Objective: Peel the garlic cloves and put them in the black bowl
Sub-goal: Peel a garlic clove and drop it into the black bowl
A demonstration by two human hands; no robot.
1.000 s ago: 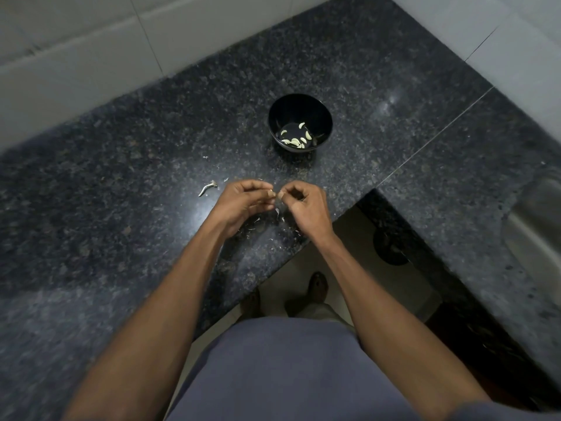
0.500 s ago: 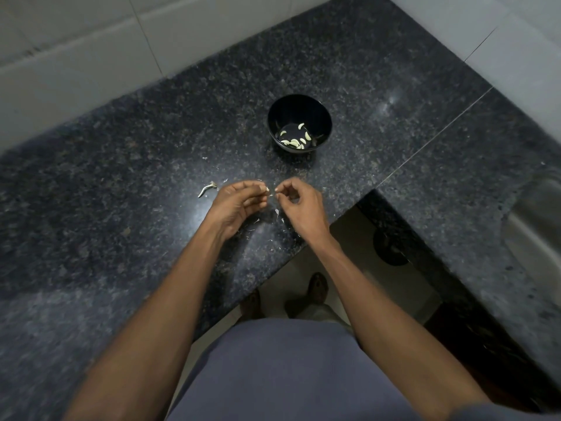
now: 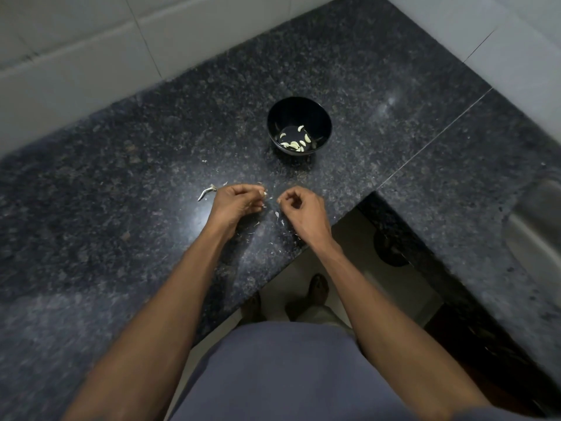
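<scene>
The black bowl (image 3: 299,124) stands on the dark granite counter (image 3: 151,165), with several peeled pale garlic cloves (image 3: 294,144) in its bottom. Below it, my left hand (image 3: 236,205) is curled with a small pale garlic clove (image 3: 264,193) pinched at its fingertips. My right hand (image 3: 302,212) is a short gap to the right, fingers pinched; what it holds is too small to tell, perhaps a scrap of skin. Bits of garlic skin (image 3: 277,214) lie on the counter between and under the hands.
A dry garlic stem (image 3: 206,192) lies left of my left hand. The counter's front edge runs diagonally under my wrists, with the floor and my feet (image 3: 317,288) below. A steel sink (image 3: 537,226) is at the far right. White tiled wall (image 3: 76,56) backs the counter.
My hands, touching at the fingertips a second ago, have pulled apart sideways, leaving a small gap between them. The bowl has not moved.
</scene>
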